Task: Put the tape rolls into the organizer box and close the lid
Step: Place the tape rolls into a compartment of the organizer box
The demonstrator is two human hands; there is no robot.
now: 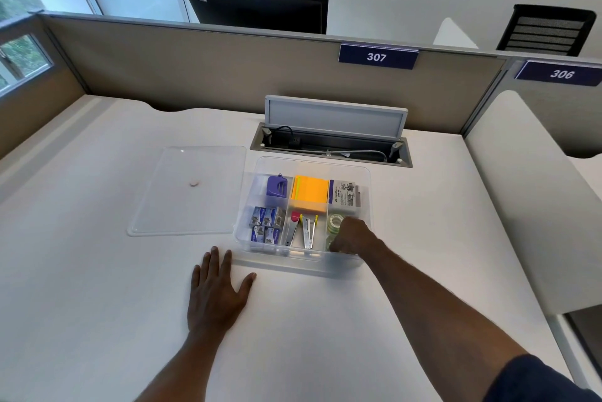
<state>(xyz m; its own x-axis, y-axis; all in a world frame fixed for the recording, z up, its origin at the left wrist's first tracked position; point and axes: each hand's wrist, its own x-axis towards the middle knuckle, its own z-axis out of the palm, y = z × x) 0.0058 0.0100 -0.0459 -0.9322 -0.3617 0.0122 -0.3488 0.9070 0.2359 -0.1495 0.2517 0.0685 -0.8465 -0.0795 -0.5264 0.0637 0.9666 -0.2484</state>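
A clear plastic organizer box [312, 163] stands open on the white desk. Its near right compartment holds clear tape rolls [334, 223]. My right hand [353, 236] reaches down into that compartment with its fingers curled around a tape roll; the hand hides most of that roll. My left hand [216, 292] lies flat on the desk just in front of the box's near left corner, fingers spread. The clear lid [190, 203] lies flat on the desk to the left of the box, apart from it.
Other compartments hold a purple sharpener [277, 186], orange sticky notes [311, 194], staple boxes [265, 225], staple removers [303, 230] and a labelled pack [345, 194]. An open cable tray [329, 144] sits right behind the box. Beige partitions [195, 66] bound the desk.
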